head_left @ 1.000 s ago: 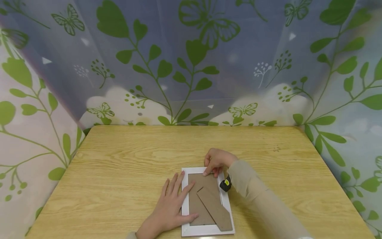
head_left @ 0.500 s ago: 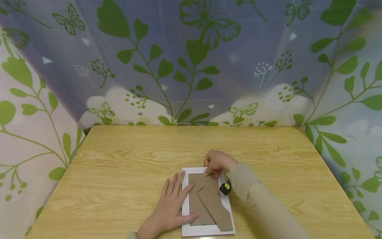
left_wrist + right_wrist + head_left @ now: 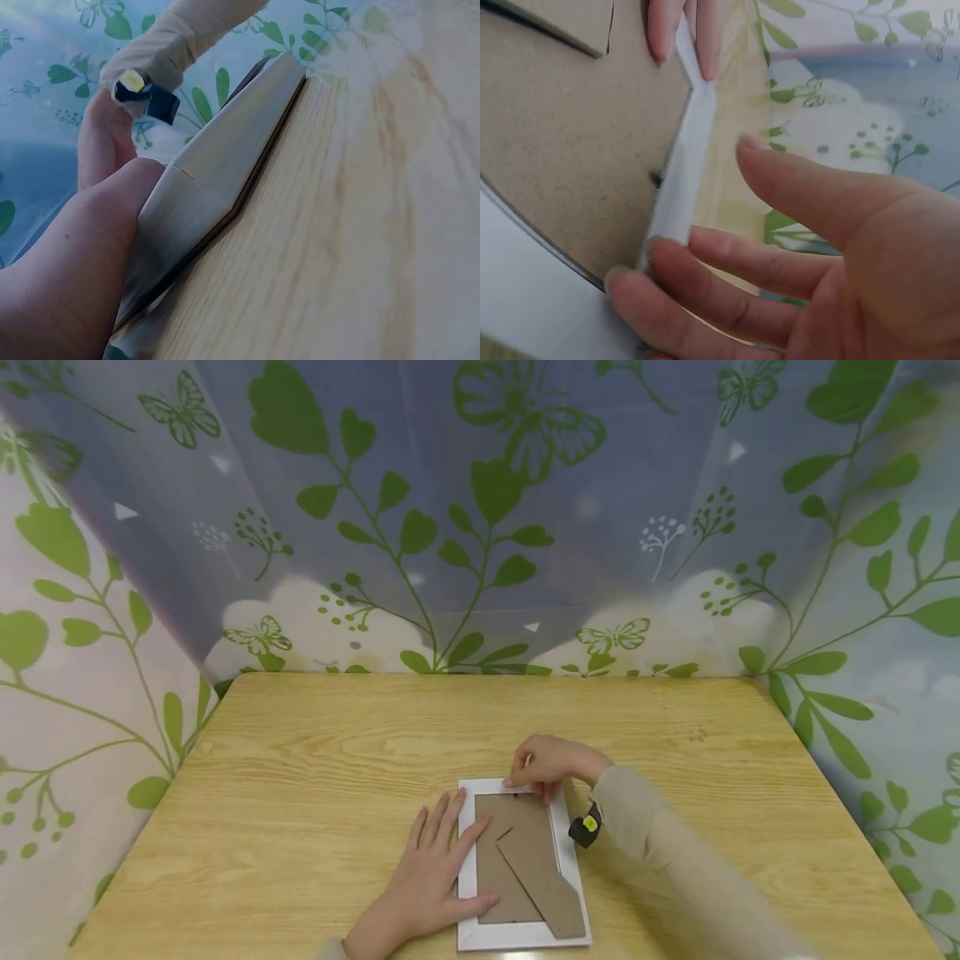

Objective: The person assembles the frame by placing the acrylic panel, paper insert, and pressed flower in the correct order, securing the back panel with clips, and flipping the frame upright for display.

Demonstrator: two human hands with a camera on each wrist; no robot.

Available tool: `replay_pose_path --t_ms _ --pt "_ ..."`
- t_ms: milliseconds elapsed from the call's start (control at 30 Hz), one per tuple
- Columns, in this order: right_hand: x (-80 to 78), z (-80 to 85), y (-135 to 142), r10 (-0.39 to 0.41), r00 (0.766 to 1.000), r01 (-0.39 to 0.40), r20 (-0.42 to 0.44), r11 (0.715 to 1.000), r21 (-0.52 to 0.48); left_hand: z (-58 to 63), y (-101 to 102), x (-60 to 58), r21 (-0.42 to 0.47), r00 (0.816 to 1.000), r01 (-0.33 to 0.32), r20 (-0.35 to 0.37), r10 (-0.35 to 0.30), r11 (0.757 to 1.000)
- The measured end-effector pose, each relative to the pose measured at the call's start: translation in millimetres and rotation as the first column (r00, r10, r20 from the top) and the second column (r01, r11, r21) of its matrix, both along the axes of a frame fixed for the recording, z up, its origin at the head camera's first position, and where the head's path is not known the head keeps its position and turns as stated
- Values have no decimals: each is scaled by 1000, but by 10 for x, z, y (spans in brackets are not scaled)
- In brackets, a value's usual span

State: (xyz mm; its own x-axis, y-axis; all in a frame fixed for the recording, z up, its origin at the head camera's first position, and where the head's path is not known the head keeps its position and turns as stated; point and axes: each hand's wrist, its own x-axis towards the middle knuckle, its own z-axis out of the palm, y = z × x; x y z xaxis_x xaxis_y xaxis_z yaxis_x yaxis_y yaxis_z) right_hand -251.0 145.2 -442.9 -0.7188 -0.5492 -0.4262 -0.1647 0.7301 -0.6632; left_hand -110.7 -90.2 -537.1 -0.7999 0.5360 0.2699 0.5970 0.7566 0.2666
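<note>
A white picture frame (image 3: 468, 935) lies on the wooden table, its brown backing board (image 3: 498, 877) facing up and a stand leg (image 3: 551, 893) slanting across it. My left hand (image 3: 427, 885) rests spread along the frame's left side, fingers and thumb reaching onto the board. At the far right corner is my right hand (image 3: 547, 762). In the right wrist view its fingertips (image 3: 634, 281) touch the frame's rim and board edge, while the thumb is raised apart from them. A small dark tab (image 3: 658, 178) shows at the board's top edge.
The wooden table (image 3: 315, 760) extends around the frame on all sides. Behind and beside it hangs a curtain (image 3: 600, 552) printed with leaves and butterflies. A black wrist camera (image 3: 585, 827) sits under the right forearm, close to the frame's right edge.
My right thumb has come off the board toward the frame's top rim, and the dark tab there now shows. The right wrist has shifted slightly right. My left hand stays put.
</note>
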Motion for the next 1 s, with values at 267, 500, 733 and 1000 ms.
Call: replay_pose_path --t_ms 267,500,733,1000 --pt "319 285 148 38 967 -36 -251 999 14 1 7 -3 -8 1000 9 18 -9 1000" --pt "1016 222 170 -100 969 114 -226 992 49 -8 -7 -8 -6 1000 11 11 -10 1000" --pt "1518 -125 143 -226 956 228 -186 974 -14 7 -10 1 -13 1000 15 28 -14 1000" --pt "1676 -328 92 -252 934 247 -253 968 -53 16 -8 -6 -19 1000 14 23 -13 1000"
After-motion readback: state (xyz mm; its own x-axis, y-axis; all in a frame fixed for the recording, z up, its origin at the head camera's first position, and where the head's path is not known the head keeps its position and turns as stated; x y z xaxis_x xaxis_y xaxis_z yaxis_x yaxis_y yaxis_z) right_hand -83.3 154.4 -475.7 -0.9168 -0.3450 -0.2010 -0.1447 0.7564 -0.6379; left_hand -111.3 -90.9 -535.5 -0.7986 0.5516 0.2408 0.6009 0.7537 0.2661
